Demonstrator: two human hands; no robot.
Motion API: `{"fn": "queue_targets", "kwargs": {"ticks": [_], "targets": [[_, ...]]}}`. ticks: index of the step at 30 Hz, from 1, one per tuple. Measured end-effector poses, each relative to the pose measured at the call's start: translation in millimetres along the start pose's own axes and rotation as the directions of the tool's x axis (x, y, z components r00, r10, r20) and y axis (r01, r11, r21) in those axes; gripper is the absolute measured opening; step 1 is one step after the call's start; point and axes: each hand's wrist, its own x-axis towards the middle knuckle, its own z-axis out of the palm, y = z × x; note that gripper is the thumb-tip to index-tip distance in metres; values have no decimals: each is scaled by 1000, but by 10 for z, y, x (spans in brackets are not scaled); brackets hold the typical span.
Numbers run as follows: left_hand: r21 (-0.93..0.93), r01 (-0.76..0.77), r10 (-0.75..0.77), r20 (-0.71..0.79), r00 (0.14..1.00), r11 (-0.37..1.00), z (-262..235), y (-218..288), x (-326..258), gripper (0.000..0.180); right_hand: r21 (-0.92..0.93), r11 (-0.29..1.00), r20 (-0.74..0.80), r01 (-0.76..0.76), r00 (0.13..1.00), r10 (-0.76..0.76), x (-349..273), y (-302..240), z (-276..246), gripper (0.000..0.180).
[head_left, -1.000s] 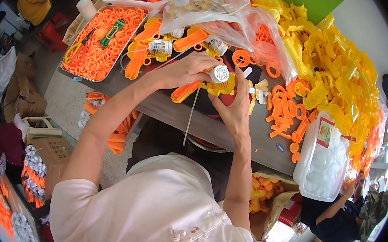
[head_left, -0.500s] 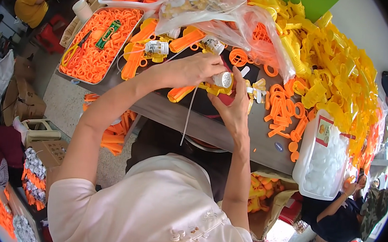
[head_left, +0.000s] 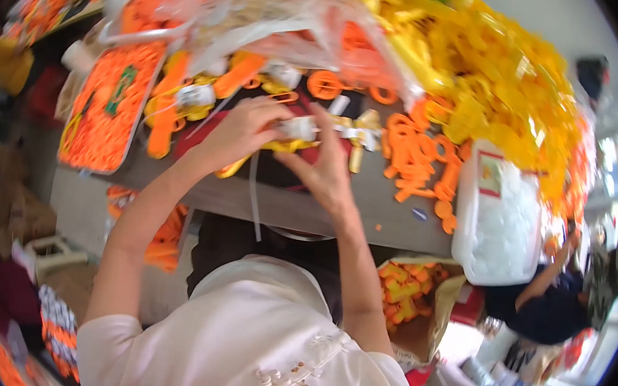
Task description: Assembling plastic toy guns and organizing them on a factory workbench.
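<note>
Both my hands are together above the table, around a yellow plastic toy part with a white cylinder (head_left: 299, 128) on its end. My left hand (head_left: 240, 131) has its fingers closed round the left side of the part. My right hand (head_left: 324, 170) grips it from the right, thumb below and fingers above. A thin white strip (head_left: 255, 201) hangs down from beside my left hand past the table edge. Just left lie similar assemblies with orange handles (head_left: 161, 132) and clear-white cylinders (head_left: 196, 95). To the right are small white and cream pieces (head_left: 364, 129). Motion blurs fine detail.
A tray of orange rings (head_left: 96, 144) stands left, with a green tool (head_left: 119, 90) on top. Clear bags (head_left: 266, 23) and a yellow parts heap (head_left: 487, 76) fill the back. Orange pieces (head_left: 422, 156) and a white tub (head_left: 495, 246) are right; another person (head_left: 538, 304) sits beyond.
The view has swung, so the table's things sit farther left in it. My hands still hold the toy part; its white cylinder has turned from facing me to lying more sideways.
</note>
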Motion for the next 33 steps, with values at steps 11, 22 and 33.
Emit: {"fn": "queue_targets", "kwargs": {"ticks": [11,22,33], "targets": [[309,-46,100,-161,982,950,329,-130,-389,34,-312,916,-401,-252,909,114,-116,478,-1097,19],[287,-24,79,-184,980,958,349,-98,-371,31,-619,785,-95,20,990,-101,16,904,-1136,44],[285,-12,70,-194,979,958,354,-82,-361,30,-790,607,-306,-86,913,-270,-35,1096,-1631,22]]}}
